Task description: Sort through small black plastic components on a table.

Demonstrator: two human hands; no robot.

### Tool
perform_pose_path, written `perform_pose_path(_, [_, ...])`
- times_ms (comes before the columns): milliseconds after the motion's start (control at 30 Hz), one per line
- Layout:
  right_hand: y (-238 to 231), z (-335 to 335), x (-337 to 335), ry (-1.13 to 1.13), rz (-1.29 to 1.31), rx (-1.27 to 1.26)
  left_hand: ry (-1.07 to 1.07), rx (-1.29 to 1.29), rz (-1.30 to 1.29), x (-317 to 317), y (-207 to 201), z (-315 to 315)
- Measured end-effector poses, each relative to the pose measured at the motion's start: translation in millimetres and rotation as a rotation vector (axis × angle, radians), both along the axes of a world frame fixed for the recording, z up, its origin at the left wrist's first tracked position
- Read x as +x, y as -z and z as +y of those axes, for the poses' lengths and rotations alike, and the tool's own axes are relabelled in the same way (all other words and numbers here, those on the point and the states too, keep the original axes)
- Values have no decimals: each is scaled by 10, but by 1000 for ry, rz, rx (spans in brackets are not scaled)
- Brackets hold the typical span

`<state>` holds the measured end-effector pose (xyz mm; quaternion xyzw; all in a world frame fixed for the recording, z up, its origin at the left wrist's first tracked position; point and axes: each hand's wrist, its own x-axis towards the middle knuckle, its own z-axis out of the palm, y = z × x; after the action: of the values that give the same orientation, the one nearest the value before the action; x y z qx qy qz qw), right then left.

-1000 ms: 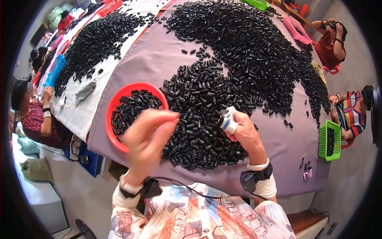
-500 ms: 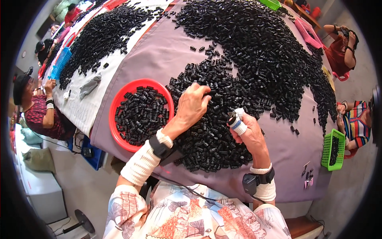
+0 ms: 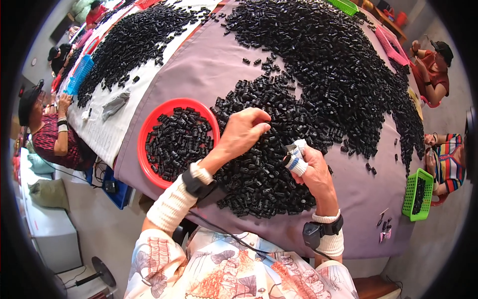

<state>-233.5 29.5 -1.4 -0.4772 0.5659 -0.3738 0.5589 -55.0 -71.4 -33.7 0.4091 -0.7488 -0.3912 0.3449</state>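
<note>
A large heap of small black plastic pieces point(image 3: 269, 184) covers the table in front of me. My left hand point(image 3: 244, 132) is over the heap's left side, its thumb and forefinger pinched together; whatever is between the tips blends into the black behind. To its right, my right hand point(image 3: 317, 172) is closed above the heap. White cloth with blue stripes point(image 3: 297, 162) wraps its fingertips, and a small dark thing shows beside them, too small to name. Left of my left hand, a round red basin point(image 3: 144, 164) is partly filled with the same black pieces.
A green basket point(image 3: 424, 209) stands at the right table edge near a person in stripes. Small loose items point(image 3: 385, 231) lie near that corner. On the left, a grey plastic bag point(image 3: 115, 105) and a blue basket point(image 3: 82, 72) are beside another heap. Other people sit around the tables.
My left hand has moved slightly right and down, fingers still pinched. My right hand has turned a little, so the wrapped fingertips sit lower. The person at the far right has lowered their arms.
</note>
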Motion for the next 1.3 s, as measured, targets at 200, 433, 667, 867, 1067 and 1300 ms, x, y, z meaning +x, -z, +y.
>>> perform_pose_path(200, [-124,-139,327,15,-86,-89,51,847,1032,426,-342,435])
perform_pose_path(433, [-248,-161,618,-16,-93,-204,18,859,1188,481,-367,676])
perform_pose_path(667, [-201,-155,590,-29,-111,-248,22,658,966,567,-348,697])
perform_pose_path(867, [-139,-145,518,-56,-131,-238,-35,457,717,557,-445,732])
perform_pose_path(1067, [-120,-137,491,-35,-208,-216,-54,88,468,506,-452,729])
perform_pose_path(1300, [-57,-144,449,-52,-239,-208,-50,-58,279,508,-482,734])
